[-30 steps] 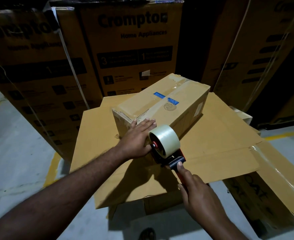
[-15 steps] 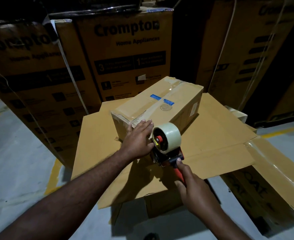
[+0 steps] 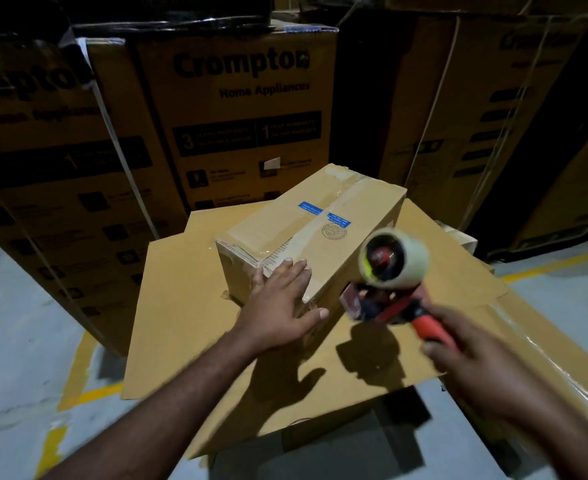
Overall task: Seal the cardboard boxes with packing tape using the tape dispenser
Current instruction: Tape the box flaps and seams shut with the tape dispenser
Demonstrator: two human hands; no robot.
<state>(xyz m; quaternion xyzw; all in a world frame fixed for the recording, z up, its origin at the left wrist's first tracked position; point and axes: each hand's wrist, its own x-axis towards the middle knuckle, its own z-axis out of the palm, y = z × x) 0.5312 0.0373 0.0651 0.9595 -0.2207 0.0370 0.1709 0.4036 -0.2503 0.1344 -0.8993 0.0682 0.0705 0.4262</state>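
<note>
A small brown cardboard box (image 3: 323,216) with clear tape along its top seam and two blue labels lies on a flat cardboard sheet (image 3: 178,306). My left hand (image 3: 278,303) rests flat on the box's near corner, fingers straight. My right hand (image 3: 472,358) grips the red handle of the tape dispenser (image 3: 389,271), which is lifted off the box to its right. The roll of clear tape faces the camera and is blurred by motion.
Tall printed appliance cartons (image 3: 237,109) stand stacked behind and to both sides. Another taped carton (image 3: 562,368) lies low at the right under the sheet. Grey floor with yellow lines (image 3: 74,372) shows at the left and far right.
My right hand has pulled the tape dispenser away from the box's near end, up and to the right. My left hand has stayed on the box's near corner.
</note>
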